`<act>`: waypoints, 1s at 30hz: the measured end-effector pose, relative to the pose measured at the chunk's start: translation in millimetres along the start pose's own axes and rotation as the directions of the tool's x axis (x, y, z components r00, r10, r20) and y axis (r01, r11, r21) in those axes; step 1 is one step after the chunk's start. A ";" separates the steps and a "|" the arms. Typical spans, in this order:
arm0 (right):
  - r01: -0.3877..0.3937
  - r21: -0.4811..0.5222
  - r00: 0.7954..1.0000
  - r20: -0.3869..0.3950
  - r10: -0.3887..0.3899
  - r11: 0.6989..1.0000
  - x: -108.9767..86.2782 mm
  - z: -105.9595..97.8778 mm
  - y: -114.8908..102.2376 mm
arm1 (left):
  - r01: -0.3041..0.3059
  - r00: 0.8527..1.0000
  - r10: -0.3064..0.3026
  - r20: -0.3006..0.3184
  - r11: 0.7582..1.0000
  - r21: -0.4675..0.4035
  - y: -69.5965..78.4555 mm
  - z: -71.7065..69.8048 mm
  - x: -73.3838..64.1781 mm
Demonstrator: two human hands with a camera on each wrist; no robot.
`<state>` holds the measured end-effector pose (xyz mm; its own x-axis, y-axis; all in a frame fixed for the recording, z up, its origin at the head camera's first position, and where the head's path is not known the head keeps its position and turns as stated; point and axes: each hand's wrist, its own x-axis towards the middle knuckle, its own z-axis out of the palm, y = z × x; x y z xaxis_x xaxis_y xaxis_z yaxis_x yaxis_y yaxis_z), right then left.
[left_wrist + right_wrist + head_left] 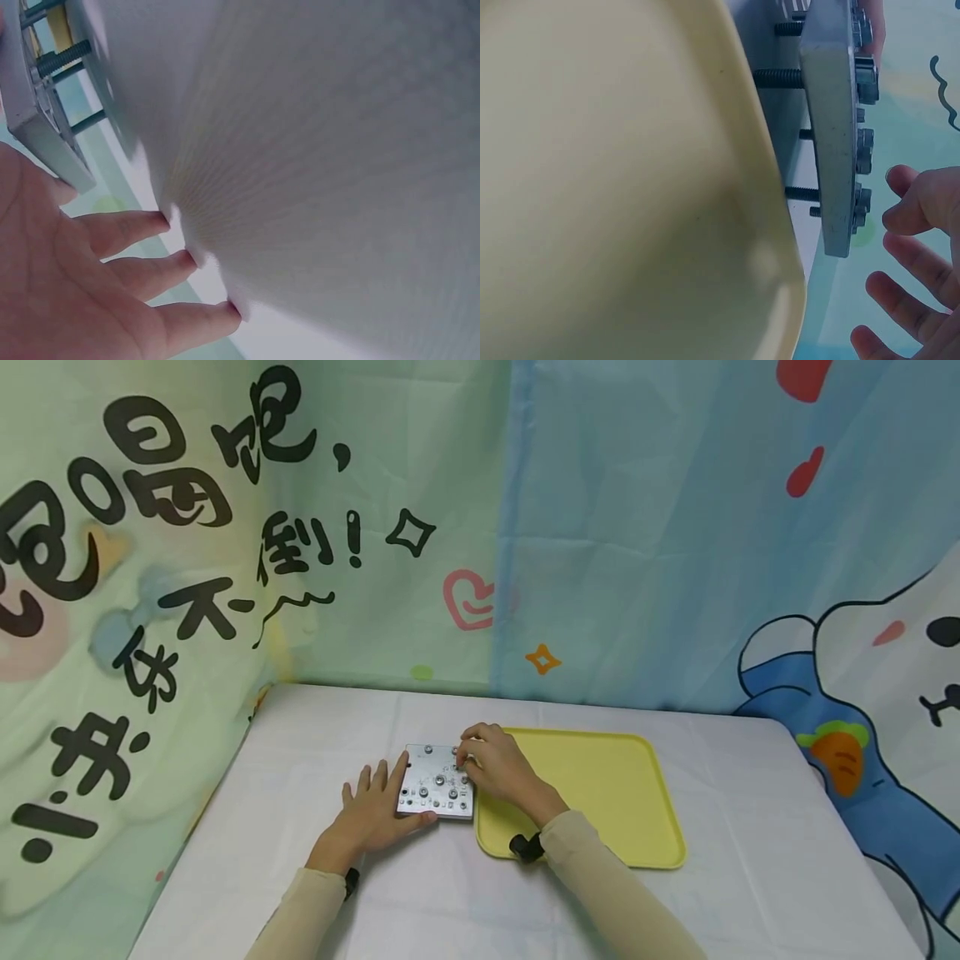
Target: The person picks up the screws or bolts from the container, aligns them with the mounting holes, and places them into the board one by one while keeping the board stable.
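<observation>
A silver metal plate (422,767) fitted with several screws lies at the tray's left edge. In the right wrist view, screw heads (865,142) stand along one face and threaded shanks (780,78) stick out of the other. My left hand (372,818) steadies the plate, index finger along its left edge and thumb at its near edge. The other left fingers (154,271) are straight, tips on the cloth. Over the plate's right side hovers my right hand (498,766), thumb and index finger close together beside the screw heads, the other fingers loosely bent. Nothing shows between them.
A yellow tray (592,793) lies right of the plate, under my right wrist. White cloth (750,827) covers the table. Printed curtains (630,527) hang behind and at the left. Both wrists wear a black camera strap (527,847).
</observation>
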<state>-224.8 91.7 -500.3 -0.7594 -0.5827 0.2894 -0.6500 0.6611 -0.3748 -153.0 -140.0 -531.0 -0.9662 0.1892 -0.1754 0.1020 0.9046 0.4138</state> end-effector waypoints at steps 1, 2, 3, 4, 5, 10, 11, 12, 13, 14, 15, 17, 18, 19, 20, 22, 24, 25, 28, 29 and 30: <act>-0.003 0.000 1.000 -0.006 0.003 1.000 -1.1 -0.6 0.9 | -0.002 1.000 0.002 -0.001 1.000 0.000 0.0 0.3 0.8; -0.004 0.000 1.000 -0.011 0.004 1.000 -2.2 -1.2 2.0 | -0.004 1.000 0.004 -0.002 1.000 0.000 0.0 0.5 1.7; -0.006 -0.005 1.000 -0.017 0.006 1.000 -3.3 -1.5 3.3 | -0.007 1.000 0.007 -0.002 1.000 -0.002 -0.1 0.5 2.5; -0.008 -0.009 1.000 -0.022 0.008 1.000 -4.5 -1.9 4.7 | -0.009 1.000 0.009 -0.003 1.000 -0.003 -0.5 0.9 3.5; -0.010 -0.017 1.000 -0.028 0.010 1.000 -5.9 -2.2 6.3 | -0.011 1.000 0.011 -0.001 1.000 -0.003 -0.8 1.1 4.4; -0.028 -0.032 0.998 -0.050 0.027 0.999 -15.8 -6.5 13.9 | -0.020 1.000 0.020 0.010 1.000 0.002 -2.7 0.4 8.5; -0.033 -0.034 0.998 -0.056 0.031 0.999 -18.2 -7.7 15.2 | -0.020 1.000 0.020 0.016 1.000 0.004 -3.0 -0.3 9.1; -0.038 -0.034 0.997 -0.062 0.036 0.999 -20.8 -9.4 16.5 | -0.023 1.000 0.023 0.017 1.000 0.003 -3.4 -1.3 9.7; -0.043 -0.035 0.997 -0.066 0.041 0.998 -23.4 -11.4 17.7 | -0.026 0.999 0.026 0.020 1.000 -0.001 -3.7 -2.5 9.9; -0.047 -0.040 0.996 -0.073 0.044 0.998 -26.3 -13.4 19.0 | -0.029 0.999 0.029 0.022 1.000 0.001 -4.1 -3.6 10.1; -0.053 -0.045 0.996 -0.077 0.049 0.998 -29.3 -15.3 20.6 | -0.031 0.999 0.031 0.025 1.000 -0.003 -4.4 -4.8 10.2; -0.067 -0.055 0.994 -0.085 0.062 0.996 -35.9 -20.2 23.1 | -0.035 0.999 0.035 0.029 0.999 -0.002 -5.3 -6.9 10.3; -0.072 -0.061 0.994 -0.090 0.067 0.995 -39.3 -22.7 24.6 | -0.040 0.999 0.040 0.026 0.999 -0.003 -5.8 -7.9 10.0; -0.078 -0.068 0.993 -0.096 0.071 0.995 -42.6 -25.3 26.0 | -0.041 0.999 0.041 0.026 0.999 -0.004 -6.4 -8.7 9.5; -0.084 -0.075 0.992 -0.104 0.076 0.994 -45.8 -27.6 27.7 | -0.043 0.999 0.043 0.025 0.999 -0.004 -7.0 -9.5 9.0; -0.093 -0.080 0.989 -0.121 0.083 0.992 -51.9 -32.3 30.7 | -0.050 0.999 0.050 0.018 0.999 -0.006 -8.0 -11.1 6.6; -0.097 -0.090 0.986 -0.143 0.083 0.991 -57.7 -36.1 34.0 | -0.057 0.998 0.057 0.009 0.998 -0.010 -8.5 -13.2 3.3; -0.099 -0.090 0.985 -0.152 0.084 0.991 -60.5 -37.9 35.4 | -0.060 0.998 0.060 0.006 0.998 -0.008 -8.6 -14.3 1.6; -0.098 -0.088 0.982 -0.171 0.082 0.991 -68.5 -42.5 38.0 | -0.076 0.997 0.076 -0.022 0.997 -0.007 -9.3 -18.0 -4.9; -0.098 -0.089 0.981 -0.175 0.081 0.991 -71.3 -43.9 38.4 | -0.078 0.997 0.078 -0.029 0.997 -0.006 -9.5 -19.0 -7.3; -0.098 -0.089 0.980 -0.179 0.081 0.991 -74.3 -45.3 38.6 | -0.082 0.996 0.081 -0.039 0.997 -0.006 -9.9 -19.7 -9.4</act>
<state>-194.7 182.0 -496.4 -0.8019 -0.4332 0.4115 -0.5724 0.7544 -0.3213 -149.6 -158.2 -515.8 -0.9631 0.2472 -0.1065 0.1791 0.8839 0.4320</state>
